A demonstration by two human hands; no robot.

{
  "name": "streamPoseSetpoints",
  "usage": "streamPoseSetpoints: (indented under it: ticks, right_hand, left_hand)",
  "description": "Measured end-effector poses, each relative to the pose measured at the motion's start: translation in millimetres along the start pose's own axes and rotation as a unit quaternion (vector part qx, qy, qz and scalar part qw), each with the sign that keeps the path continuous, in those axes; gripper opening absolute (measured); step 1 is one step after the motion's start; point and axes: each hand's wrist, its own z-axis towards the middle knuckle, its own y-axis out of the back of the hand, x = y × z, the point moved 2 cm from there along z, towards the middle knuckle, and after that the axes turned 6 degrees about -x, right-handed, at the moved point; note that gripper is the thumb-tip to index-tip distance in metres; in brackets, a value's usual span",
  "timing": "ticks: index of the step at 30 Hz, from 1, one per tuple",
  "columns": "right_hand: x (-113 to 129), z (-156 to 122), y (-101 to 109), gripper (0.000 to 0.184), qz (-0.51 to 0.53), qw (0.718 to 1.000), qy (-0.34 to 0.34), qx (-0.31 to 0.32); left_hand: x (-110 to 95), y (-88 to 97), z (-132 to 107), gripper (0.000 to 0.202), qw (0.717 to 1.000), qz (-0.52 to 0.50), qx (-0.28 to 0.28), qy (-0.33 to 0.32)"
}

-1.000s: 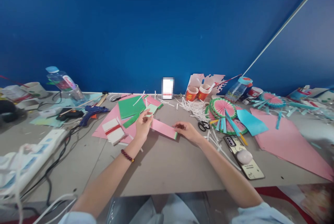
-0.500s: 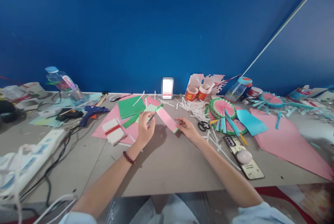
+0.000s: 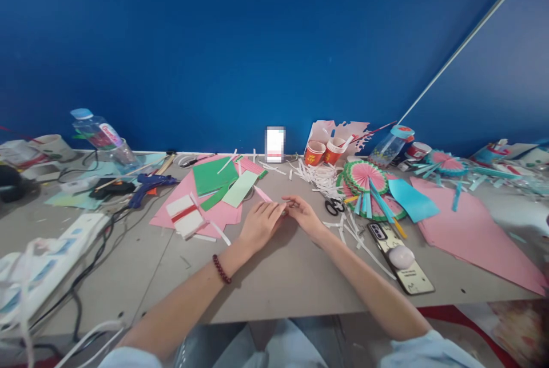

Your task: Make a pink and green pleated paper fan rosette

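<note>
Both hands are meeting at the middle of the grey worktop (image 3: pixel 274 276), working on a pink paper strip (image 3: pixel 262 193). The left hand (image 3: pixel 262 222), wearing a dark red bead bracelet (image 3: pixel 222 269) at the wrist, is lying palm down with its fingers curled over the near end of the strip. The right hand (image 3: pixel 303 214) is pinching that same end between thumb and fingertips, so both are gripping the strip and almost touching each other. The rest of the strip is sticking out beyond the left hand, pointing away and to the left, close above the worktop. Just past it a light green sheet (image 3: pixel 240 189) is lying partly over a darker green sheet (image 3: pixel 213 175). Black-handled scissors (image 3: pixel 333 206) are resting just beside the right hand, among loose white paper strips (image 3: pixel 317 176). Pleated pink and green paper fans (image 3: pixel 364 179) are sitting farther right, and a phone (image 3: pixel 401 265) is lying near the right forearm.
</note>
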Motion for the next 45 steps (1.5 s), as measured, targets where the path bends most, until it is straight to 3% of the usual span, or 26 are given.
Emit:
streamPoseSetpoints:
  ticks: [6, 10, 14, 17, 21, 25, 31, 38, 45]
  right_hand:
    - [1, 1, 3, 0.034, 0.029, 0.999, -0.003, 0.030]
    - [-2, 4, 11, 0.033, -0.097, 0.992, 0.080, 0.000]
    - [1, 3, 15, 0.039, -0.316, 0.923, 0.218, -0.021]
    - [3, 2, 15, 0.046, -0.395, 0.880, 0.264, -0.009]
    - [3, 3, 15, 0.045, -0.414, 0.866, 0.280, 0.006]
    - [2, 6, 13, 0.040, -0.407, 0.863, 0.298, 0.012]
    - [2, 7, 12, 0.023, -0.402, 0.869, 0.287, 0.014]
    - [6, 5, 19, 0.016, -0.405, 0.869, 0.286, 0.005]
    - [10, 9, 29, 0.016, -0.457, 0.839, 0.293, -0.033]
  left_hand:
    - [3, 9.9, 1, 0.020, 1.000, -0.006, -0.015, 0.013]
    - [4, 16.5, 1, 0.021, 0.998, -0.020, -0.058, 0.011]
    - [2, 25.0, -1, 0.026, 0.993, -0.055, -0.095, -0.041]
    - [-2, 29.8, -2, 0.029, 0.988, -0.091, -0.090, -0.083]
    - [-5, 30.6, -5, 0.030, 0.986, -0.117, -0.072, -0.100]
    - [-7, 28.2, -5, 0.027, 0.981, -0.150, -0.090, -0.088]
    - [-4, 25.3, -2, 0.025, 0.961, -0.244, -0.125, -0.026]
    - [6, 27.2, 0, 0.015, 0.956, -0.246, -0.150, 0.062]
    - [25, 27.4, 3, 0.010, 0.970, -0.207, -0.097, 0.085]
